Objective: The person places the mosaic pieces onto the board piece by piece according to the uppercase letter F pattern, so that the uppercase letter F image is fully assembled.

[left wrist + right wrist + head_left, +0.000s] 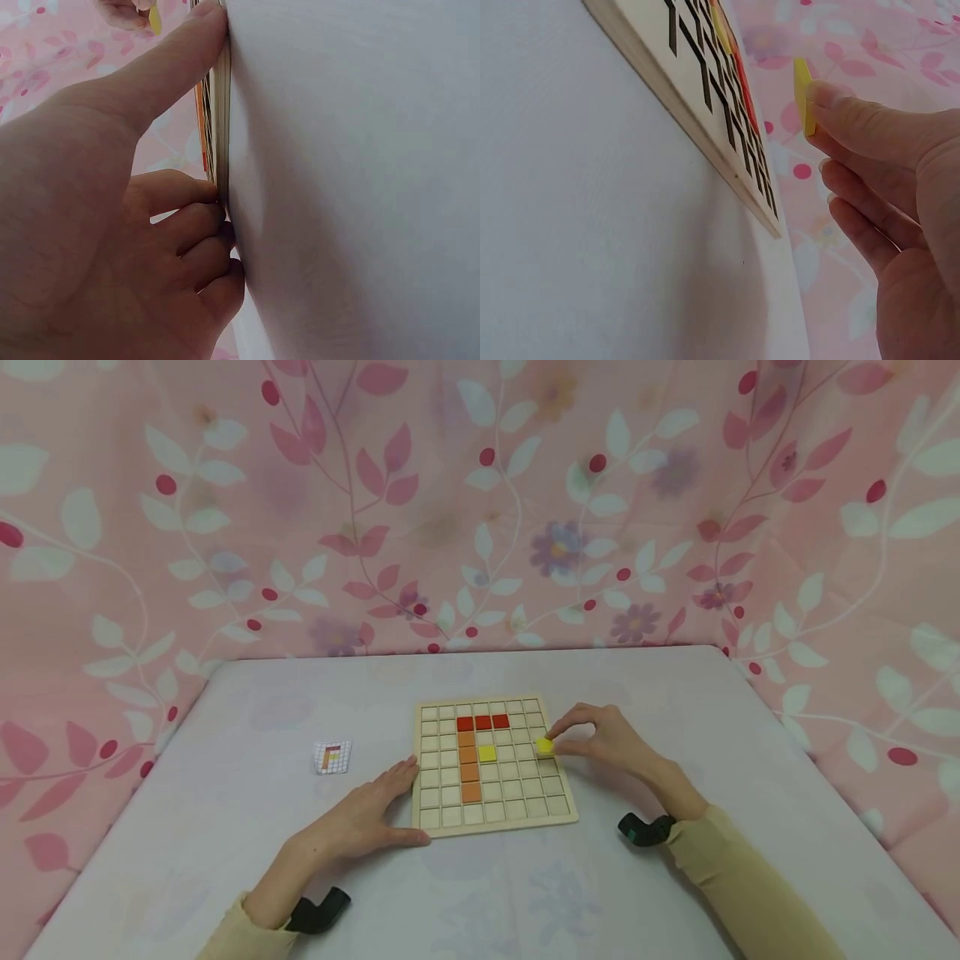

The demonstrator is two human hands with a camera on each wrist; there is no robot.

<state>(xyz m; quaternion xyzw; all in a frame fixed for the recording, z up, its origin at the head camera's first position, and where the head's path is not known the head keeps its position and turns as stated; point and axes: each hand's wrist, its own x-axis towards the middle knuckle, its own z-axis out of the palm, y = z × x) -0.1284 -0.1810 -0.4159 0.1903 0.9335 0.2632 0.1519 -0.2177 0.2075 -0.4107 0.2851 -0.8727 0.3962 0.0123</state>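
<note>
A square wooden grid board (493,829) lies on the table, with three red tiles (483,722) in a row and several orange tiles (468,772) in a column below the leftmost red one. A single yellow tile (487,753) sits right of that column. My right hand (611,742) pinches another yellow tile (804,96) between thumb and fingertip; the right wrist view shows it raised off the board, near the right edge. At the board's left side, my left hand (358,817) touches the edge with its fingers, its thumb spread to the lower left corner.
A small card (332,757) printed with a coloured grid pattern lies left of the board. Pale cloth covers the table (480,902), and a pink floral curtain (480,527) hangs behind it. Dark wrist devices (321,912) show at both sleeves.
</note>
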